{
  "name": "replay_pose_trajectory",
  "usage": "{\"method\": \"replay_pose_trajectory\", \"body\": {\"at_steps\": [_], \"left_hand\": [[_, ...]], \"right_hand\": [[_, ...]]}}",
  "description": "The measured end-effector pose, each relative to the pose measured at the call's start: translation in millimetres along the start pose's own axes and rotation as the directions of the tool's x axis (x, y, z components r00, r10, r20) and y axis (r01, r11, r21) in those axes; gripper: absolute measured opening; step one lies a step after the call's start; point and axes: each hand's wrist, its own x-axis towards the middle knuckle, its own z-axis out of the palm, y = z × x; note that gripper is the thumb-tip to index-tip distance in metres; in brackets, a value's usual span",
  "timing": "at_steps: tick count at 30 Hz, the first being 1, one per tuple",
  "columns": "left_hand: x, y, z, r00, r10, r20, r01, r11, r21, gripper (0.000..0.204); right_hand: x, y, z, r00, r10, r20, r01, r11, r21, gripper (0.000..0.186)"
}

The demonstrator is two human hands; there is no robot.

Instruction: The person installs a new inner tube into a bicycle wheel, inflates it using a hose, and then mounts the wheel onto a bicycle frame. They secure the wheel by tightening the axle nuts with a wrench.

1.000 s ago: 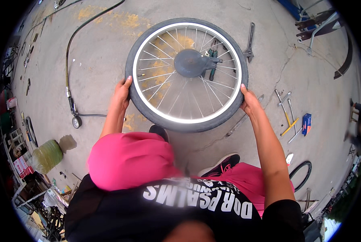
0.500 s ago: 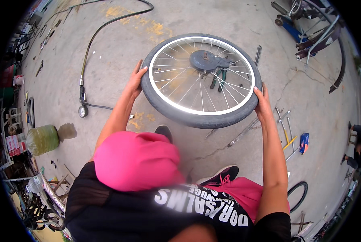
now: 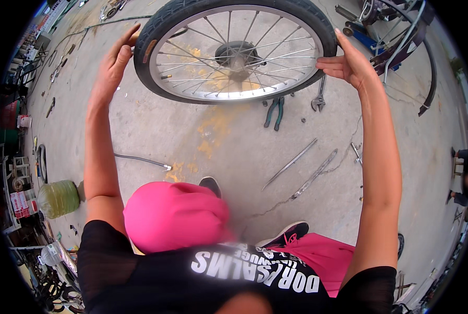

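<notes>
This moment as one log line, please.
wheel: tilted | left hand: at left edge | right hand: holding right edge | floor: pliers, adjustable wrench

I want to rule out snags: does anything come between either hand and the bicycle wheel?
Nothing visible does. The right hand overlaps the right edge of the bicycle wheel; the left hand is beside its left edge, though whether it touches there is unclear.

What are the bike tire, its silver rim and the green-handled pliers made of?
The tire looks like rubber: dull, dark, with molded tread. The rim seems to be metal, perhaps aluminum, because it's silvery with a soft shine. The pliers' handles look coated in green plastic or rubber; I can't tell which. Their heads are hidden behind the tire.
</notes>
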Motion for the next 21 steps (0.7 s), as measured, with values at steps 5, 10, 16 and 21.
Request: {"method": "replay_pose_trajectory", "body": {"at_steps": [5,10,16,21], "left_hand": [[70.7,39.6,-14.5,0.951,-0.128,0.282,-0.024,0.878,0.477,0.076],[62.4,39.4,15.8,0.99,-0.114,0.083,0.076,0.928,0.364,0.064],[39.3,49.3,26.7,0.98,-0.143,-0.137,0.184,0.916,0.356,0.061],[28.5,51.5,25.6,0.955,-0.24,-0.176,0.284,0.909,0.304,0.061]], "right_hand": [[27.0,-30.2,28.6,0.981,-0.124,0.15,0.138,0.987,-0.086,0.073],[83.5,51.5,45.4,0.778,-0.334,-0.532,0.405,0.914,0.019,0.032],[97.4,271.0,93.1,0.908,-0.416,0.049,0.317,0.606,-0.73,0.023],[71.5,295.1,113.9,0.776,-0.568,0.274,0.406,0.118,-0.906,0.021]]}}
